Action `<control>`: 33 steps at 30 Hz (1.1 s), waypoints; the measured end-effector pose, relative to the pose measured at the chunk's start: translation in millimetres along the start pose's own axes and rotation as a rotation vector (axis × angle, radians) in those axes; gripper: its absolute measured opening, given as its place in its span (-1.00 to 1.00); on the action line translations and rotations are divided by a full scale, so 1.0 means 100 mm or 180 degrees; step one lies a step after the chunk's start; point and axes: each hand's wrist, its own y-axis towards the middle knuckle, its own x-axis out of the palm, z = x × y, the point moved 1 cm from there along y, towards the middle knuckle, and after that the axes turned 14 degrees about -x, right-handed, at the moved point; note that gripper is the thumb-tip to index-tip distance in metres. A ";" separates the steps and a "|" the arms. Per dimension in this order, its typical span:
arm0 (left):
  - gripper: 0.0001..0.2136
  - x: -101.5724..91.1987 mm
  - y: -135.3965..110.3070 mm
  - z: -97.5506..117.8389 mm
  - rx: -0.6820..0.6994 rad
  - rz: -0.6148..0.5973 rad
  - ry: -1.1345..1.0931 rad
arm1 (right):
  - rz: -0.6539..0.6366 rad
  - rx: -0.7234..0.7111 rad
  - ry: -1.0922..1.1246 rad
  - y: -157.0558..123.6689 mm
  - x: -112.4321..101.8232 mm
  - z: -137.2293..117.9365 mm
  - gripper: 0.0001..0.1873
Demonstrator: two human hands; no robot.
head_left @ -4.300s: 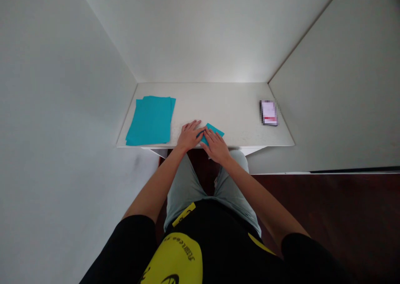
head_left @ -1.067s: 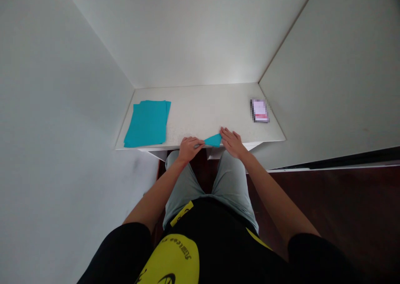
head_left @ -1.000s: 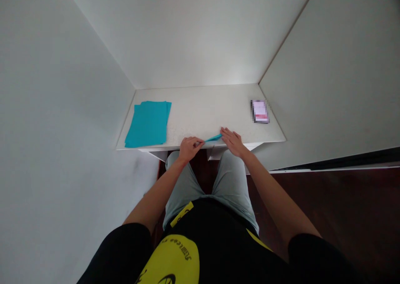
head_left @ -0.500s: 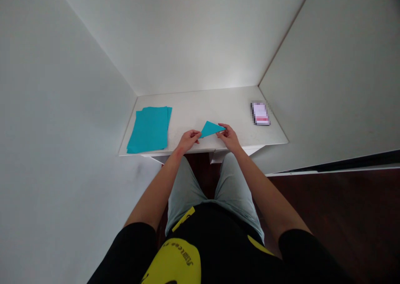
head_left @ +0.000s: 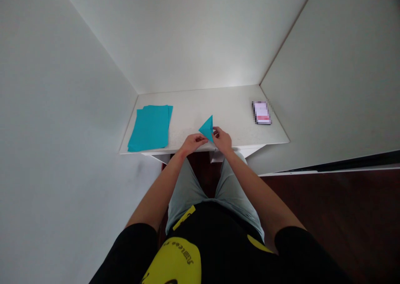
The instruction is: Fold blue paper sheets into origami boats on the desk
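A small piece of folded turquoise paper (head_left: 206,128) is held up near the table's front edge, its triangular shape pointing left and upward. My right hand (head_left: 222,140) grips it along its right side, the fingers closed on that edge. At its lower edge, the fingertips of my left hand (head_left: 194,143) are pinched together against the paper. Which layers the fingers hold is too small to make out.
A stack of turquoise paper sheets (head_left: 148,128) lies at the left on the white table (head_left: 187,105). On the right is a phone (head_left: 261,113) with a lit, blurred screen. White walls close in the table at the back and sides.
The folded paper has turned from lying wide between both hands to standing with a point up. My right hand has come leftward and my left hand slightly right, so they are closer together.
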 end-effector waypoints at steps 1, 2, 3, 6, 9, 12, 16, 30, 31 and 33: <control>-0.72 0.02 -0.01 0.00 0.0025 0.0023 0.0057 | 0.0023 -0.0071 0.0030 0.00 -0.01 -0.01 -0.70; -0.73 0.03 -0.03 0.00 0.0039 0.0065 0.0112 | 0.0040 -0.0105 0.0065 -0.01 -0.01 -0.01 -0.71; -0.73 0.04 -0.04 0.00 0.0048 0.0127 0.0146 | 0.0049 -0.0122 0.0109 -0.02 -0.03 -0.01 -0.72; -0.62 0.06 -0.06 0.02 0.0040 0.0329 -0.0039 | 0.0063 -0.0135 0.0328 -0.04 -0.06 0.04 -0.73; -0.33 0.08 -0.08 0.04 -0.0015 0.0446 -0.0318 | 0.0043 -0.0148 0.0476 -0.06 -0.07 0.06 -0.72; -0.20 0.08 -0.08 0.05 -0.0013 0.0503 -0.0205 | 0.0037 -0.0139 0.0496 -0.07 -0.07 0.06 -0.69; -0.41 0.06 -0.06 0.04 0.0006 0.0436 -0.0055 | 0.0044 -0.0197 0.0705 -0.08 -0.06 0.08 -0.62; -0.49 0.07 -0.03 0.03 -0.0037 0.0406 -0.0190 | -0.0089 -0.0363 0.1069 -0.09 -0.08 0.11 -0.52; -0.50 0.06 -0.01 0.03 -0.0047 0.0407 -0.0251 | -0.0073 -0.0387 0.1125 -0.09 -0.08 0.12 -0.52; -0.50 0.04 0.01 0.02 -0.0030 0.0398 -0.0337 | -0.0027 -0.0427 0.1219 -0.09 -0.08 0.15 -0.52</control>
